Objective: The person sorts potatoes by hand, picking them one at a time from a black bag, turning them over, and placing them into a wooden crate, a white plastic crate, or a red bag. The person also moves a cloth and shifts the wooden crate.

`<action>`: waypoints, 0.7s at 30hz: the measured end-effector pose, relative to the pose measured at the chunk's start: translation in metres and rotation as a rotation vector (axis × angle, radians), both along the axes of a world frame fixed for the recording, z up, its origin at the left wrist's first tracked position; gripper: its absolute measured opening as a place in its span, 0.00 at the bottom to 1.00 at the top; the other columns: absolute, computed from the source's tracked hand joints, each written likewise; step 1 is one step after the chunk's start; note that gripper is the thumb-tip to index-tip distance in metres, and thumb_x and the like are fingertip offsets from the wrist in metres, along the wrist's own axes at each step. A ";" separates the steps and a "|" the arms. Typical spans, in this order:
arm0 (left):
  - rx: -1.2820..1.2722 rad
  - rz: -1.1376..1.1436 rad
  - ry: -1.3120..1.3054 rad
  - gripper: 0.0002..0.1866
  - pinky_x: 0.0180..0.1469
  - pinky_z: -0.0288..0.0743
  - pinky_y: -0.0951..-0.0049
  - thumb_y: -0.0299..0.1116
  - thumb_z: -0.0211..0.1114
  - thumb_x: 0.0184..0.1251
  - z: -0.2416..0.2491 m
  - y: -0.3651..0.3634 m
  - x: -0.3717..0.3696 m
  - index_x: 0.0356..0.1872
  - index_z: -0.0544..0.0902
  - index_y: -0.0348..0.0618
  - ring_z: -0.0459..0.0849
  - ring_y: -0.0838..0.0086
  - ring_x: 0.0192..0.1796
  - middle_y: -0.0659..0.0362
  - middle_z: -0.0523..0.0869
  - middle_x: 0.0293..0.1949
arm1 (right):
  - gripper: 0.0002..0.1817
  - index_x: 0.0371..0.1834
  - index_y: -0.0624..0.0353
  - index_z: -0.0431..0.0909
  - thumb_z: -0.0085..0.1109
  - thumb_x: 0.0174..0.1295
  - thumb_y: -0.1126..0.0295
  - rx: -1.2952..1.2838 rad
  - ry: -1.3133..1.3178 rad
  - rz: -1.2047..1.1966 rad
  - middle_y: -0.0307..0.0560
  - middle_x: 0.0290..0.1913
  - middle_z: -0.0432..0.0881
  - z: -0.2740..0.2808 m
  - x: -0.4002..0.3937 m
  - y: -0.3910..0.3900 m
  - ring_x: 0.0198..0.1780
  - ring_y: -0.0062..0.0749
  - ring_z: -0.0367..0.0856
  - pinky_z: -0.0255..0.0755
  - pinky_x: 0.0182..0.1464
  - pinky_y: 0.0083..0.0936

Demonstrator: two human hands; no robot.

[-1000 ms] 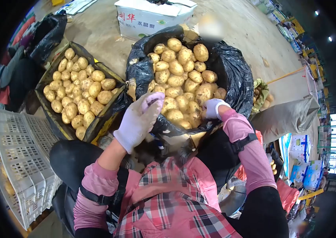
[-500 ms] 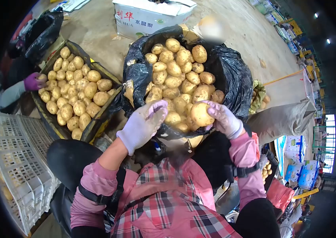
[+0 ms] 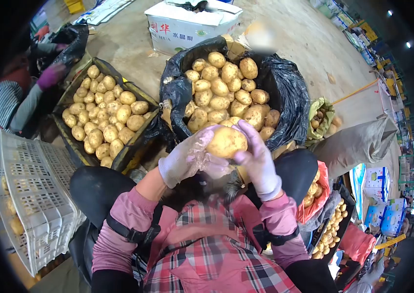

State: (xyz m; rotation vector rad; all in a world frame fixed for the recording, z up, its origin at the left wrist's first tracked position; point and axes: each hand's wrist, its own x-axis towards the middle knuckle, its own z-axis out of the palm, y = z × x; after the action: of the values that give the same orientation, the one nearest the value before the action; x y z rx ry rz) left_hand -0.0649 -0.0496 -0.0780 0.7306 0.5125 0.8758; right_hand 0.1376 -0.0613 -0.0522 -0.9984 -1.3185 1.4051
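Observation:
A large yellow potato (image 3: 227,142) with brown specks is held up between my two gloved hands, in front of the crate lined with black plastic (image 3: 171,88). My left hand (image 3: 190,156), in a soiled lavender glove, is closed against the potato's left end; its fingers are partly smeared by motion. On the other side, my right hand (image 3: 259,163) grips the potato with thumb and fingers. More potatoes (image 3: 219,88) fill the lined crate just beyond my hands, the nearest ones hidden by them.
To the left stand a second box of potatoes (image 3: 104,115) and a white plastic basket (image 3: 36,205). A co-worker's purple-gloved hand (image 3: 52,75) is beyond them. A printed carton (image 3: 187,34) sits behind the lined crate. At right are a green sack (image 3: 321,115) and a red bag of potatoes (image 3: 314,190).
My right hand has brought the potato left and towards me, and my left hand has come onto it. The co-worker's purple-gloved hand has moved away from the left box. The view has shifted slightly.

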 end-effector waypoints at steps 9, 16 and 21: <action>0.014 0.054 0.022 0.42 0.60 0.81 0.62 0.43 0.71 0.67 0.010 -0.014 -0.023 0.75 0.60 0.37 0.78 0.67 0.64 0.52 0.72 0.67 | 0.27 0.72 0.66 0.67 0.59 0.73 0.67 -0.023 0.001 0.012 0.52 0.67 0.74 0.005 -0.010 0.000 0.66 0.31 0.74 0.67 0.68 0.27; 0.323 0.131 0.282 0.42 0.67 0.71 0.71 0.37 0.73 0.63 -0.002 -0.010 -0.041 0.75 0.61 0.37 0.76 0.73 0.64 0.54 0.74 0.66 | 0.34 0.76 0.64 0.61 0.63 0.68 0.74 0.028 0.122 0.057 0.48 0.73 0.66 0.006 -0.044 -0.011 0.60 0.27 0.77 0.75 0.58 0.21; 0.008 0.063 0.039 0.36 0.68 0.73 0.65 0.39 0.65 0.72 0.017 -0.023 -0.040 0.75 0.60 0.36 0.76 0.67 0.66 0.52 0.75 0.66 | 0.23 0.67 0.66 0.73 0.50 0.78 0.61 -0.038 -0.022 -0.082 0.50 0.62 0.78 0.003 -0.034 -0.005 0.45 0.21 0.82 0.79 0.39 0.14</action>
State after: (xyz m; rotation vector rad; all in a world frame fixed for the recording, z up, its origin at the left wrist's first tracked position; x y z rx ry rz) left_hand -0.1054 -0.0729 -0.0610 0.7438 0.5697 0.9240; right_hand 0.1038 -0.0658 -0.0490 -1.0842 -1.2574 1.3649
